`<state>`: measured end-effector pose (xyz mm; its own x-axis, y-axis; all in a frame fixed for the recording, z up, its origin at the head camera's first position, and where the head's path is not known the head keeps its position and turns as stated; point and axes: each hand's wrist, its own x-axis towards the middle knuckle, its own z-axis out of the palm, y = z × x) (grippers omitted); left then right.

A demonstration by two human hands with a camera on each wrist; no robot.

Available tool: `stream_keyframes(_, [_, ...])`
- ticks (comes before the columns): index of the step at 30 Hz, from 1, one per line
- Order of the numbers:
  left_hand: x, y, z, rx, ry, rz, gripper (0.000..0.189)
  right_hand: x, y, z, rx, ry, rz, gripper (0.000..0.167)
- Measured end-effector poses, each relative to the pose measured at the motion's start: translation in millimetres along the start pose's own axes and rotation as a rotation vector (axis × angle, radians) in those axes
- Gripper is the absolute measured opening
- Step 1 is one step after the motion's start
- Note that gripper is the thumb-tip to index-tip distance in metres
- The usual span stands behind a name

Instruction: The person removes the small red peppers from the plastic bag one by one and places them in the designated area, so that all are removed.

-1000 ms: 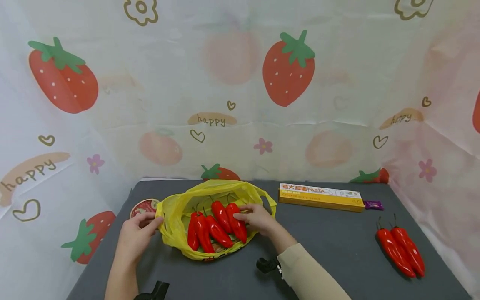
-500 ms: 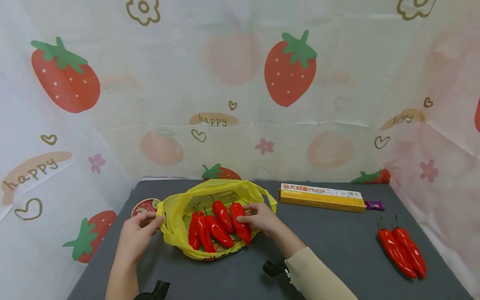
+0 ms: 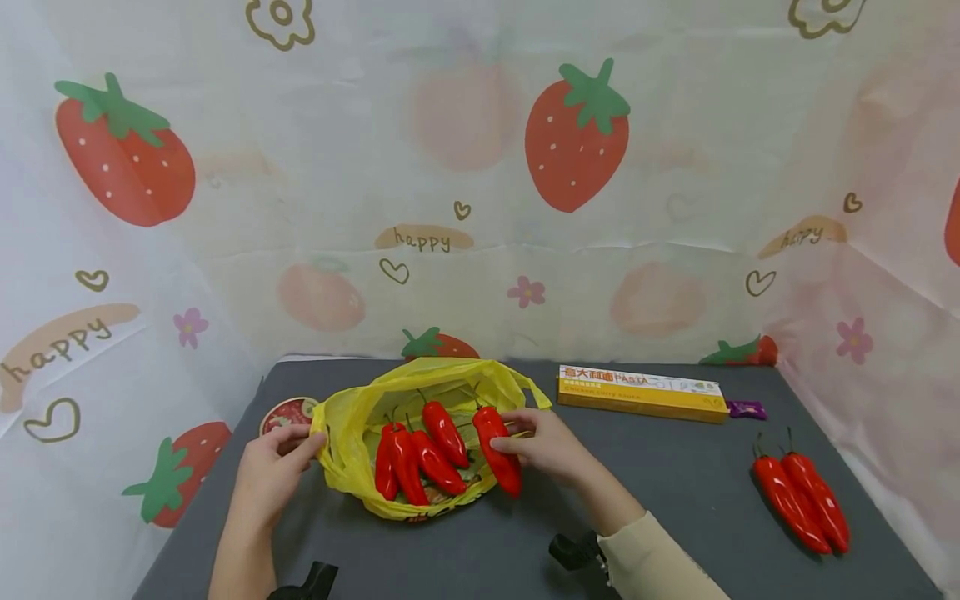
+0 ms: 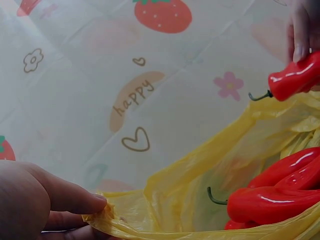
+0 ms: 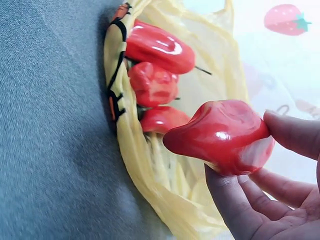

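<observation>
A yellow plastic bag (image 3: pixel 348 475) lies on the table with its mouth facing the person. Several glossy red chili peppers (image 3: pixel 405 462) with dark stems are inside it. My left hand (image 3: pixel 273 467) pinches the bag's left edge between thumb and fingers; the left wrist view shows the bunched yellow plastic (image 4: pixel 107 215) at the fingertips. At the bag's right side, my right hand (image 3: pixel 551 446) grips one red chili pepper (image 3: pixel 497 450), raised at the mouth of the bag. In the right wrist view that pepper (image 5: pixel 225 137) sits between thumb and fingers, its tip toward the camera.
Two more red chili peppers (image 3: pixel 802 504) lie at the table's right. A yellow and white pasta box (image 3: pixel 641 395) stands at the back, a small purple packet (image 3: pixel 747 410) beside it. Behind my left hand is a round red item (image 3: pixel 288 414). A strawberry-print cloth (image 3: pixel 495 275) hangs behind the table.
My right hand has moved right and toward the person, drawing the gripped chili pepper away from the others in the bag. The left hand keeps its hold on the bag's edge.
</observation>
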<state>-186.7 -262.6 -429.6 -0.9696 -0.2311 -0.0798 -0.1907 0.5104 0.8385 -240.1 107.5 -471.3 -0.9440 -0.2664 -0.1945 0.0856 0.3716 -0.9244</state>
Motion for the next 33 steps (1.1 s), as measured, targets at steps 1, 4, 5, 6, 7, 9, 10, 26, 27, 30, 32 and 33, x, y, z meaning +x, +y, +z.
stream_keyframes(1, [0.3, -0.1, 0.3, 0.002, 0.001, 0.001, 0.051, -1.4, -0.1, -2.2, -0.005, 0.007, -0.005, 0.058])
stream_keyframes(4, [1.5, -0.7, 0.8, 0.002, -0.001, 0.002, 0.052, -6.3, 0.4, -8.2, -0.010, 0.034, -0.012, 0.057])
stream_keyframes(5, [1.5, -0.9, 0.7, 0.003, -0.001, 0.002, 0.052, -7.7, 0.7, -9.9, -0.010, 0.044, -0.014, 0.056])
stream_keyframes(6, [1.6, -1.0, 0.7, 0.004, -0.002, 0.002, 0.052, -9.6, 0.9, -11.6, -0.010, 0.054, -0.018, 0.056])
stream_keyframes(7, [1.7, -1.0, 0.7, 0.005, -0.002, 0.002, 0.052, -11.4, 1.2, -13.3, -0.007, 0.063, -0.023, 0.056])
stream_keyframes(9, [1.7, -1.0, 0.7, 0.004, -0.001, 0.000, 0.051, -15.1, 1.5, -17.1, 0.002, 0.081, -0.030, 0.056])
stream_keyframes(10, [1.7, -1.0, 0.6, 0.005, 0.000, 0.000, 0.051, -16.7, 2.0, -19.4, 0.007, 0.090, -0.035, 0.056])
stream_keyframes(26, [1.5, -1.6, 0.6, -0.007, -0.004, 0.001, 0.052, -49.3, 7.3, -53.1, 0.066, 0.145, -0.035, 0.060])
stream_keyframes(27, [1.2, -1.0, 0.5, -0.008, -0.003, 0.001, 0.052, -51.7, 7.6, -55.5, 0.069, 0.152, -0.033, 0.060])
stream_keyframes(30, [0.8, 0.8, 0.3, -0.012, -0.002, 0.003, 0.050, -57.5, 10.8, -63.6, 0.073, 0.167, -0.033, 0.061])
stream_keyframes(32, [0.3, 1.2, 0.4, -0.008, -0.001, 0.000, 0.049, -60.7, 13.6, -69.8, 0.070, 0.173, -0.030, 0.062])
stream_keyframes(33, [0.1, 1.2, 0.4, -0.007, -0.002, -0.002, 0.049, -62.3, 15.0, -73.1, 0.069, 0.177, -0.028, 0.063])
